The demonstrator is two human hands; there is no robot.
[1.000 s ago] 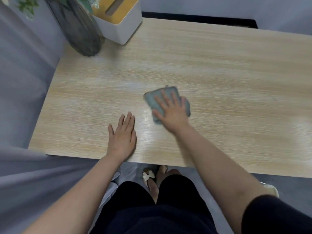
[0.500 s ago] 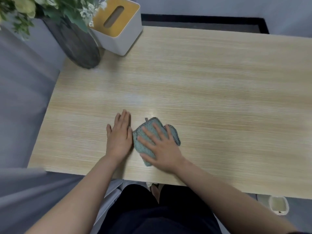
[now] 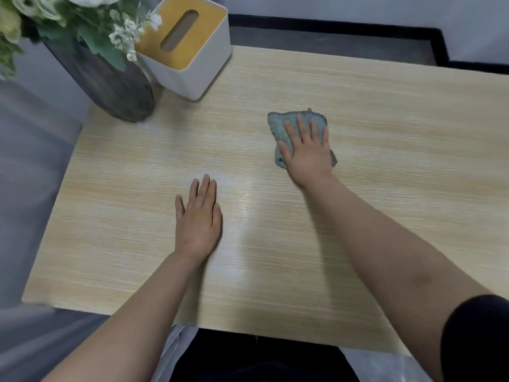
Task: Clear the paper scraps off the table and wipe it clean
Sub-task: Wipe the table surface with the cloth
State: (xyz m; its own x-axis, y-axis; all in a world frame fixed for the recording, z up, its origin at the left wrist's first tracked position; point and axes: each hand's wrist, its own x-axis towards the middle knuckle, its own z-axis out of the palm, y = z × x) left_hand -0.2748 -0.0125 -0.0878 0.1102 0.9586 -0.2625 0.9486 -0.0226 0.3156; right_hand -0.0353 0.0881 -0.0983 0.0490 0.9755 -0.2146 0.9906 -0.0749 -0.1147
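Note:
A light wooden table (image 3: 385,188) fills the view. My right hand (image 3: 307,150) presses flat on a teal cleaning cloth (image 3: 278,125) at the table's middle, fingers spread over it, with the cloth's edges showing around the fingers. My left hand (image 3: 199,219) lies flat on the bare wood nearer the front edge, fingers together, holding nothing. No paper scraps show on the table. A faint damp sheen runs across the wood between my hands.
A dark vase (image 3: 110,84) with white flowers stands at the back left corner. Beside it sits a white tissue box with a yellow top (image 3: 187,48). Grey fabric (image 3: 30,172) borders the table's left side.
My right hand slid the cloth from beside my left hand away and to the right, toward the table's middle. My left hand stayed flat in place.

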